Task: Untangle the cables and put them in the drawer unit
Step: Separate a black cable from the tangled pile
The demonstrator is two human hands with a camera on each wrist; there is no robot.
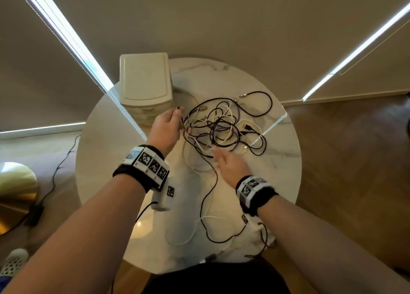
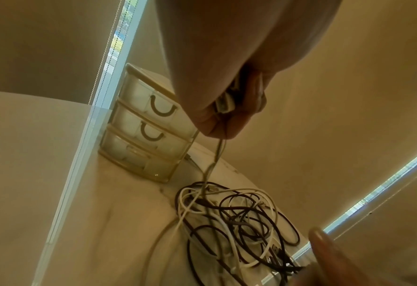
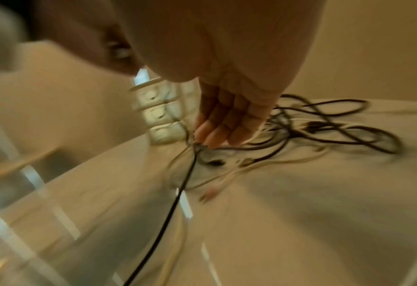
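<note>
A tangle of black, white and purple cables lies in the middle of the round marble table. The cream drawer unit stands at the back left, and all three drawers are shut. My left hand is raised beside the unit's front and pinches one cable end. That cable's strands hang down into the tangle. My right hand is at the tangle's near edge, its fingers straight and just over the cables, holding nothing. The right wrist view is blurred.
Loose black and white cable ends trail across the table to its near edge. On the floor at the left are a gold lamp base and a black cord. Closed blinds surround the table.
</note>
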